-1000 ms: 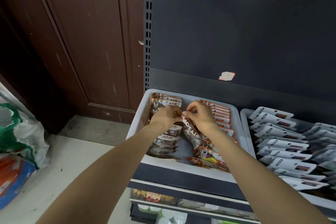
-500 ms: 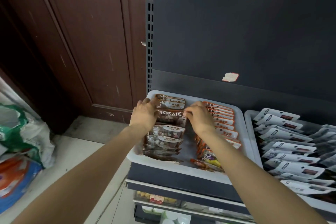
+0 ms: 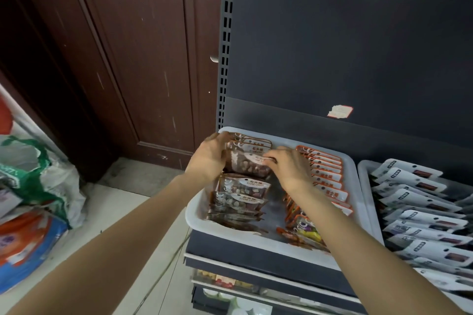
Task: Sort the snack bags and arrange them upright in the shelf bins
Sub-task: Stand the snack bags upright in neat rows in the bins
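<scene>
A white shelf bin (image 3: 202,220) holds two rows of snack bags. The left row is brown stone-candy bags (image 3: 242,195), the right row orange-edged bags (image 3: 326,176). My left hand (image 3: 208,158) holds the left edge of a brown candy bag (image 3: 247,163) near the back of the left row. My right hand (image 3: 289,167) pinches that same bag's top right corner. The bag stands nearly upright against the bags behind it. A few colourful bags (image 3: 307,229) lie flat at the bin's front right.
A second white bin (image 3: 364,174) to the right holds several white-and-black bags. A dark shelf back panel (image 3: 332,46) rises behind. A brown wooden door (image 3: 122,46) stands to the left. Plastic sacks (image 3: 33,186) sit on the floor at left. Lower shelves lie beneath.
Both hands carried the brown candy bag from the bin's middle to the back of the left row and stood it nearly upright. The view shifted slightly.
</scene>
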A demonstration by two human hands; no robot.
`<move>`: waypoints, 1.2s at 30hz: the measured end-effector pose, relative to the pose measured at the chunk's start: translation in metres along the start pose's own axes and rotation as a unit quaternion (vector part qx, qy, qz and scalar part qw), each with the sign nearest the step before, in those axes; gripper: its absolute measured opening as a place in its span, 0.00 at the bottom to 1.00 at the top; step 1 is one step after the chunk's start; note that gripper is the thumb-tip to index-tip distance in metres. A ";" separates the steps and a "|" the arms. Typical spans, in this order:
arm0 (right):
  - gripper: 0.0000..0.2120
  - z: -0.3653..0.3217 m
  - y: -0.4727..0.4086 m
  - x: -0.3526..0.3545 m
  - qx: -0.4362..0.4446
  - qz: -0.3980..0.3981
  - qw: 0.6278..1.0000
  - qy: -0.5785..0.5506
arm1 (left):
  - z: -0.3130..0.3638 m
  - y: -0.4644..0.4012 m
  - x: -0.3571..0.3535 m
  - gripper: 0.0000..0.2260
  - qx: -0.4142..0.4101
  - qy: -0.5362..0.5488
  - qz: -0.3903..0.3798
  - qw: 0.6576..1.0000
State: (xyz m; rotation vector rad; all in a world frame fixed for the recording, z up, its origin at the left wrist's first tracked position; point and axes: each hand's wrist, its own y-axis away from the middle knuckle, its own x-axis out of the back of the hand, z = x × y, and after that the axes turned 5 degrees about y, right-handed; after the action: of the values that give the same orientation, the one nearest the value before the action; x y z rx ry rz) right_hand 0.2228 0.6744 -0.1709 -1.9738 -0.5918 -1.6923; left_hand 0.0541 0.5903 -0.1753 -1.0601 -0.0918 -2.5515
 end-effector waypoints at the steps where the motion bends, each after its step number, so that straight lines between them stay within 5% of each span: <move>1: 0.13 -0.006 -0.001 -0.001 0.017 -0.016 1.000 0.006 | 0.001 0.002 0.002 0.19 -0.019 -0.018 -0.006 1.000; 6: 0.12 -0.015 -0.008 -0.008 0.019 -0.046 0.999 -0.014 | -0.009 0.010 -0.006 0.22 -0.069 -0.171 -0.127 0.975; 11: 0.12 0.010 0.000 -0.018 -0.037 -0.067 0.991 -0.108 | -0.016 0.013 -0.005 0.13 -0.169 -0.183 -0.038 0.968; 15: 0.12 0.016 0.004 -0.023 -0.047 -0.065 0.985 -0.156 | -0.019 0.013 -0.002 0.11 -0.066 -0.173 -0.173 0.967; 20: 0.12 0.016 0.004 -0.022 -0.043 -0.064 0.984 -0.162 | -0.017 0.015 -0.002 0.14 -0.057 -0.183 -0.246 0.950; 29: 0.11 0.011 -0.002 -0.022 -0.022 -0.085 0.985 -0.145 | 0.003 0.019 -0.011 0.16 -0.132 -0.337 -0.112 0.925; 36: 0.14 -0.002 0.002 -0.030 -0.094 -0.051 0.978 -0.180 | -0.015 0.004 -0.013 0.15 -0.067 -0.214 0.000 0.975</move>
State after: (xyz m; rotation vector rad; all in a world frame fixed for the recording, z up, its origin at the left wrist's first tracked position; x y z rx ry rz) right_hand 0.2181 0.6716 -0.2009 -2.4526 -0.6883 -1.5020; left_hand 0.0546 0.5874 -0.1953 -1.6469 -0.0334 -2.3134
